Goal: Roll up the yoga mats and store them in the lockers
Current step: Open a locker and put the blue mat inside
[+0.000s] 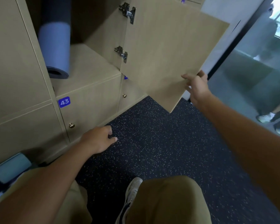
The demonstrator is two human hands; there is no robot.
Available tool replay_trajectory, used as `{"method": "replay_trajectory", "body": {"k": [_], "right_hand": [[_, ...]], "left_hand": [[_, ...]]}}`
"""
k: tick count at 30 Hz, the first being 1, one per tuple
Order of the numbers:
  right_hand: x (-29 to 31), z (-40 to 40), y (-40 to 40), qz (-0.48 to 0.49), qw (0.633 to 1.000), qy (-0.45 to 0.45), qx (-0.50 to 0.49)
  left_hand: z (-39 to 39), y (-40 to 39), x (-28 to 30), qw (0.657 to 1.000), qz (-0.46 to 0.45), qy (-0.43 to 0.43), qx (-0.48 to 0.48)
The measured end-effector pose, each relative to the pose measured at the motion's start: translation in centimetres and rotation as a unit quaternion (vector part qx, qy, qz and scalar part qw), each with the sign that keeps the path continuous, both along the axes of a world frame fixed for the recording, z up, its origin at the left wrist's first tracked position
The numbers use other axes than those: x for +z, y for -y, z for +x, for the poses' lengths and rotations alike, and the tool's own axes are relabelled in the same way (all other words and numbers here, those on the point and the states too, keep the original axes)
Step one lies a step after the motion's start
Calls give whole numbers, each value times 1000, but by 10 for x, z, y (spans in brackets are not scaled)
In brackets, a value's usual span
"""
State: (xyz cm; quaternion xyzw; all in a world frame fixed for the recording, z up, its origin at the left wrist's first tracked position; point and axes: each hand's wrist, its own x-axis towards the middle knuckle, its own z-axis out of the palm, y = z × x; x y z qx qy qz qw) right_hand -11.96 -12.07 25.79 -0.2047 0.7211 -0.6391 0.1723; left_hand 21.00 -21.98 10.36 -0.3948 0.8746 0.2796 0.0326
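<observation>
A rolled blue yoga mat (55, 46) lies inside an open wooden locker (94, 62), its coiled end facing out at the left of the compartment. The locker's door (168, 50) stands swung out to the right. My right hand (196, 87) grips the door's free edge near its lower corner, fingers wrapped around it. My left hand (99, 138) hangs over the floor in front of locker 43 (64, 102), fingers loosely curled and holding nothing. Another rolled mat, teal (10, 168), lies at the lower left by my leg.
Shut lockers with brass knobs (71, 125) fill the wall at left and below the open one. Dark speckled rubber floor (160, 143) lies ahead. At the right is a glass partition (249, 70), and someone's shoes (265, 118) stand beyond it.
</observation>
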Motion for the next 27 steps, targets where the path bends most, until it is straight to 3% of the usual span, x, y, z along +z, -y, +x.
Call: {"method": "replay_trajectory", "body": {"k": [4, 8, 13, 20, 27], "right_hand": [[-11, 65, -13, 41, 995, -86, 22], [-24, 137, -11, 53, 979, -160, 119], [-33, 210, 18, 98, 921, -246, 287], [-71, 242, 48, 178, 874, -294, 344], [-154, 238, 48, 231, 866, -237, 376]], "left_hand": [[4, -11, 4, 1000, -5, 0, -9], [18, -17, 5, 1000, -6, -3, -5], [46, -15, 6, 1000, -14, 13, 16], [90, 13, 3, 997, 15, 12, 74], [133, 62, -30, 995, 19, 57, 83]]}}
